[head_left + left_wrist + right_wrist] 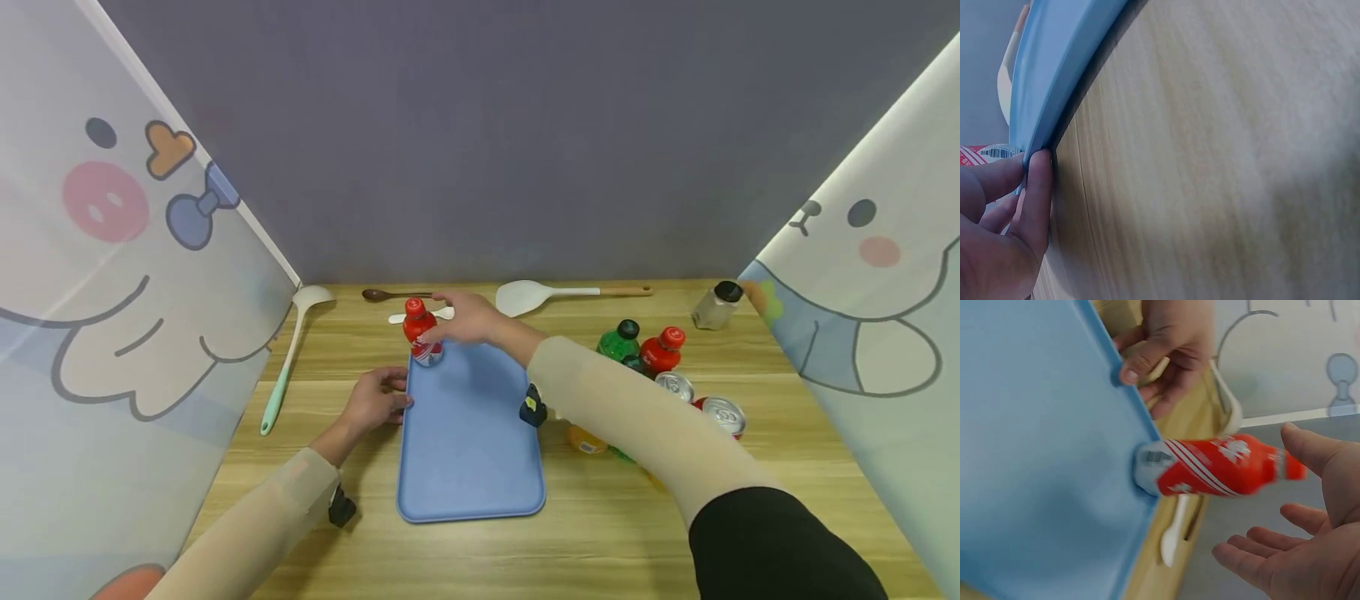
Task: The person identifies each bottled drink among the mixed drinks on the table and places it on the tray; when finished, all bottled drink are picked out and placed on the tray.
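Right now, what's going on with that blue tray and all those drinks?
A person's left hand pinches the left edge of the blue tray. Their right hand is open around a red-capped bottle, not gripping it; that bottle stands on the tray's far left corner. Right of the tray are a green bottle, another red bottle and silver-topped cans, with more partly hidden by the right sleeve.
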The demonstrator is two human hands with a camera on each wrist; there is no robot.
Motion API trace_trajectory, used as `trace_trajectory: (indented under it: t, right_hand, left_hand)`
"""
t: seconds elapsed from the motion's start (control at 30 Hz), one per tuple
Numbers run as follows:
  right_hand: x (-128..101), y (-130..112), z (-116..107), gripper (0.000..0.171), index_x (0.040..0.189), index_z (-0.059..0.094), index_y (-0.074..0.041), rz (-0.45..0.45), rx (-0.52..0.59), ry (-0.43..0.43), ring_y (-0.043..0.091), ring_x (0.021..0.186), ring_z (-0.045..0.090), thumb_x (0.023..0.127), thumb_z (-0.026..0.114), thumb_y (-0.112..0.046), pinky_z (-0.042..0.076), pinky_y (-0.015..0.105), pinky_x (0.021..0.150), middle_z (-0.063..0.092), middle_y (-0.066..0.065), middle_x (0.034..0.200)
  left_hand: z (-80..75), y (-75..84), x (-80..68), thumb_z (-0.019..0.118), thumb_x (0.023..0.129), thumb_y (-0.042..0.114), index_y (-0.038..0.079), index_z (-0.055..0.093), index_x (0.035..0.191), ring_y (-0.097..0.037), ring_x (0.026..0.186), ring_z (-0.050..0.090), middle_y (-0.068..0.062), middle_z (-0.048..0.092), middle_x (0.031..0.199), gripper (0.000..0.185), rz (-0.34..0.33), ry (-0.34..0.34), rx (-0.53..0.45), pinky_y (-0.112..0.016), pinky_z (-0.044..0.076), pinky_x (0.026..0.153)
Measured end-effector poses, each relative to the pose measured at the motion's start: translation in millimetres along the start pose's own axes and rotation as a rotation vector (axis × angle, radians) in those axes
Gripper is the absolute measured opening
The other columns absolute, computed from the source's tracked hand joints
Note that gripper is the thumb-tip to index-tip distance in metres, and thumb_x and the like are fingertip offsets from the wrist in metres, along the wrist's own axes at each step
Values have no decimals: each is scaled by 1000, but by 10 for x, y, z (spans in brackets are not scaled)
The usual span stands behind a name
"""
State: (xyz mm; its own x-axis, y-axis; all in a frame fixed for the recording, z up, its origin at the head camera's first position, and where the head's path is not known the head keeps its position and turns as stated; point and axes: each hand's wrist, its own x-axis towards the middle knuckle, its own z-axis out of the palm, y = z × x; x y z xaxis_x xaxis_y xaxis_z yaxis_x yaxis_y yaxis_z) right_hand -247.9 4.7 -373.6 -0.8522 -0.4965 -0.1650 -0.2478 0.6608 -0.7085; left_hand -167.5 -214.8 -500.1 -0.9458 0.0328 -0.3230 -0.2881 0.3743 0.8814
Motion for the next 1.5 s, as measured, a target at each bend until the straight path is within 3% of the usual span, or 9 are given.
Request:
trace_trajectory:
  t: [0.3, 0.53, 0.8, 0.93, 1.03, 1.17, 1.27, 1.37, 1.5]
  right_hand:
    - [-488, 28, -599, 76, 153, 46, -15, -57, 57, 0, 33, 144, 43, 89, 80, -36, 43, 49, 118, 47, 10, 156]
    - [-1114, 207, -1015, 75, 152, 46, -17, -57, 63, 37, 30, 147, 41, 89, 81, -38, 44, 51, 117, 46, 4, 157]
    - [-1902, 506, -1328, 68, 152, 44, -10, -73, 97, 129, 34, 147, 40, 94, 76, -28, 43, 57, 116, 44, 10, 158]
    - [-2319, 659, -1382, 66, 152, 43, -12, -51, 72, 185, 36, 145, 42, 96, 75, -24, 47, 50, 113, 45, 9, 157]
    - [-2578, 797, -1375, 65, 151, 44, -13, -36, 44, 236, 37, 139, 47, 95, 76, -21, 53, 25, 106, 47, 10, 154]
    - [-2874, 1002, -1323, 66, 150, 45, -12, -52, 9, 321, 9, 130, 53, 92, 77, -13, 45, 1, 93, 50, 7, 148]
    - [-3068, 1179, -1269, 67, 150, 45, -10, -66, -1, 371, -11, 121, 49, 91, 77, -7, 46, 1, 91, 51, -5, 143]
    - [-3232, 1356, -1202, 67, 150, 46, -8, -38, 6, 405, -10, 119, 49, 91, 77, -4, 49, 2, 88, 51, -16, 137]
    - [-3402, 1548, -1086, 64, 148, 47, -5, 37, 7, 430, -11, 117, 49, 91, 78, -8, 51, 4, 84, 52, -19, 133]
  left_hand:
    - [6, -11, -3, 69, 89, -11, -4, 54, 142, -22, 84, 67, -24, 59, 121, 55, 10, -6, 3, -37, 67, 67]
    - [4, -7, -9, 69, 90, -10, -3, 54, 143, -22, 84, 68, -24, 59, 122, 55, 4, -4, 8, -38, 67, 68]
    - [-6, -12, 2, 68, 91, -9, -3, 53, 144, -20, 82, 67, -23, 59, 121, 55, 5, -12, 10, -38, 67, 68]
    - [-7, -19, 14, 69, 91, -9, -3, 53, 143, -20, 81, 68, -24, 59, 121, 55, 2, -16, -2, -38, 67, 67]
    - [-12, -10, 20, 69, 91, -9, -4, 52, 143, -20, 81, 68, -24, 60, 121, 55, 6, -19, -12, -39, 67, 67]
    - [-11, 18, 21, 69, 91, -9, -4, 51, 144, -20, 81, 67, -24, 59, 121, 56, 9, -22, -19, -39, 67, 67]
    - [-6, 23, 21, 69, 91, -9, -4, 51, 144, -21, 82, 67, -24, 59, 121, 56, 3, -23, -18, -40, 67, 68]
    - [-6, 12, 20, 69, 90, -10, -3, 52, 143, -21, 81, 68, -23, 59, 120, 56, -8, -18, -18, -40, 67, 68]
    - [-13, -4, 17, 70, 89, -10, -4, 53, 143, -22, 82, 68, -23, 59, 119, 56, -13, -19, -16, -39, 67, 68]
